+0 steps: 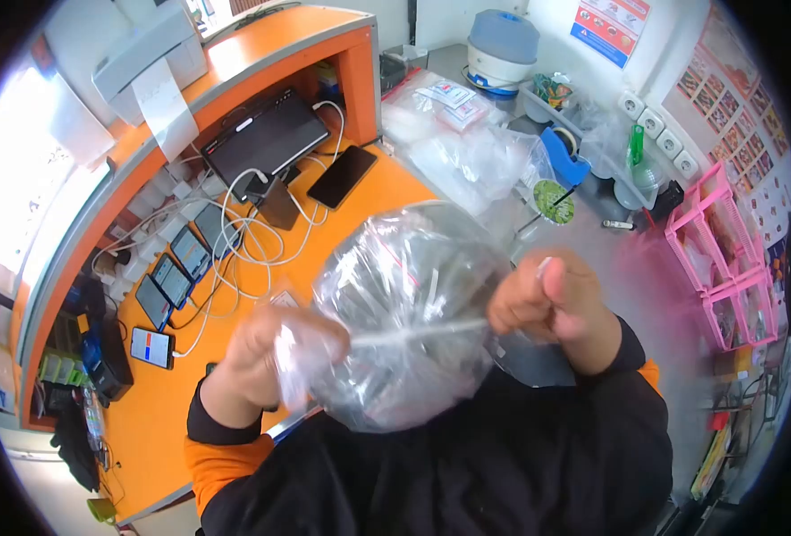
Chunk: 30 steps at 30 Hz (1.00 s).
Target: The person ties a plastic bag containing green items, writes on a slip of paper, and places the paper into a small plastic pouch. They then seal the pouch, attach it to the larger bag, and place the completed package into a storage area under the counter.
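A puffed-out clear plastic bag (413, 259) is held up before my chest, its gathered ends drawn into a taut white strand across the middle. My left hand (279, 348) is closed on the strand's left end, with a loose flap of plastic hanging by the fingers; motion smears it a little. On the other side, my right hand (547, 299) pinches the right end, fingers curled in. What lies inside the bag cannot be made out through the glare and creases.
An orange counter (145, 447) on the left carries several phones, tangled white cables, a black phone (343, 177) and a dark monitor (266, 138). Behind lie piled plastic bags (462, 147), a blue tape dispenser (563, 156) and a grey tray. Pink baskets (722, 241) stand right.
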Each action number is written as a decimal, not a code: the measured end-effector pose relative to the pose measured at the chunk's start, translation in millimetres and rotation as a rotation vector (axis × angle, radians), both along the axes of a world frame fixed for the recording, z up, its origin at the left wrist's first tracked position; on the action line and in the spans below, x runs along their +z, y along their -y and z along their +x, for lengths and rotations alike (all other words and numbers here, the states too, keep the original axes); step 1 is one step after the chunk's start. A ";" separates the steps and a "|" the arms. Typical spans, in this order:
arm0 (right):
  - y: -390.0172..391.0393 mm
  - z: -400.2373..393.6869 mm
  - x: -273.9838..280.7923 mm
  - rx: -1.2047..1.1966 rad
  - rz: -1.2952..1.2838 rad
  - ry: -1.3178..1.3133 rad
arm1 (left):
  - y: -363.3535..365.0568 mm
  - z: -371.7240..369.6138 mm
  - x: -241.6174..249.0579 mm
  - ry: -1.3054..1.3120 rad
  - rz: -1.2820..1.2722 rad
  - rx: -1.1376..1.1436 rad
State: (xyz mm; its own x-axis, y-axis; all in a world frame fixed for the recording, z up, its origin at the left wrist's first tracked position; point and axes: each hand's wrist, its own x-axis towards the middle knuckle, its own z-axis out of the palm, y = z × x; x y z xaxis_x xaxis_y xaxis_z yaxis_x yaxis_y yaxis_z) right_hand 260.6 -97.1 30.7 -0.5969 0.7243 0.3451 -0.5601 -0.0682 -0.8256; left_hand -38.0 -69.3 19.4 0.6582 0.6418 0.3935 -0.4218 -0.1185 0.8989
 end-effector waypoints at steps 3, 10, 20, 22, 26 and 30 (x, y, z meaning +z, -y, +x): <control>-28.3 -11.2 -21.0 -0.203 0.338 0.150 | -22.2 17.7 -14.4 0.169 -0.123 0.131; -53.0 -33.5 -73.6 -0.322 0.662 1.519 | -47.8 56.3 -93.8 0.017 -0.200 0.233; -59.5 -33.9 -74.0 -0.362 0.869 1.936 | -45.5 52.4 -86.8 -0.433 0.160 0.168; -62.3 -33.5 -70.9 -0.198 0.823 2.002 | -43.7 54.9 -94.9 -0.436 0.071 0.204; -69.0 -21.8 -58.0 -0.213 0.730 1.675 | -52.6 60.5 -114.3 -0.303 -0.120 0.361; -72.2 -17.5 -78.8 -0.331 0.310 1.098 | -58.5 62.5 -129.6 -0.471 -0.039 0.387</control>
State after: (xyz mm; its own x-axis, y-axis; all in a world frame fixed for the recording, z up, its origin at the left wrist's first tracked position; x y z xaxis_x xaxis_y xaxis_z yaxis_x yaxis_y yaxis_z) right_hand 243.1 -24.9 -48.1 -0.4820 0.8749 -0.0465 0.5050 0.2341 -0.8308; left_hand 24.5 -10.8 -110.2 0.4716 0.8774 0.0885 0.0896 -0.1475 0.9850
